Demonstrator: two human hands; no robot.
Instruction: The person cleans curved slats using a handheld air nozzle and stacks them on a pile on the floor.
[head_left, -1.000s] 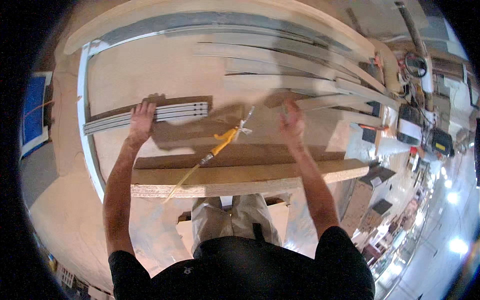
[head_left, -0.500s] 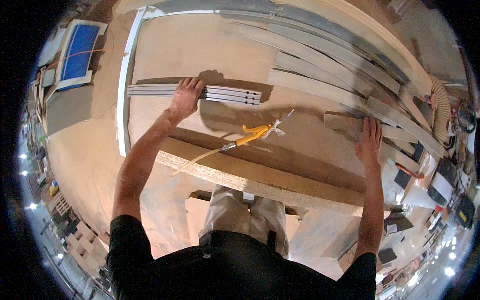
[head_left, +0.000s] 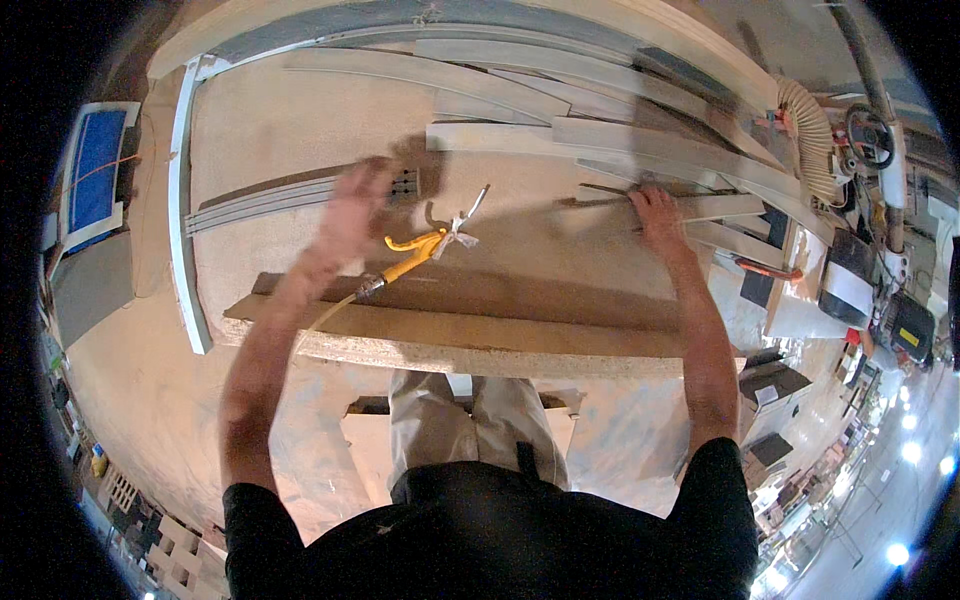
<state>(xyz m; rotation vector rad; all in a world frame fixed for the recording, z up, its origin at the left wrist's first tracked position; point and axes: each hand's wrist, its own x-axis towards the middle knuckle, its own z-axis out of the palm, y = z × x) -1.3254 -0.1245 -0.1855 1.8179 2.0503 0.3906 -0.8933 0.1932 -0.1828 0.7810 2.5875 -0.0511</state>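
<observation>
My left hand [head_left: 352, 205], smeared by motion, is over the right part of a row of thin grey strips [head_left: 265, 203] lying side by side, with dark marks at their right end. Its fingers are too blurred to read. At the right, my right hand [head_left: 658, 215] has its fingers curled over the edge of a thin wooden strip [head_left: 725, 206] by the loose pile. Between my hands lies a yellow air blow gun [head_left: 412, 256], with a white rag tied near its metal nozzle and a pale hose running toward me.
Several long grey-brown strips [head_left: 490, 137] lie loosely overlapped across the table's far right. A white bar [head_left: 183, 220] borders the left side, and a thick chipboard edge [head_left: 480, 355] runs along the front. Beyond the right end are a ribbed hose [head_left: 803, 125] and an orange-handled tool [head_left: 768, 270].
My left hand has shifted from the middle of the strip row toward its right end. My right hand's fingers have gone from lying flat to curled, and the strip there has tilted. The view has turned.
</observation>
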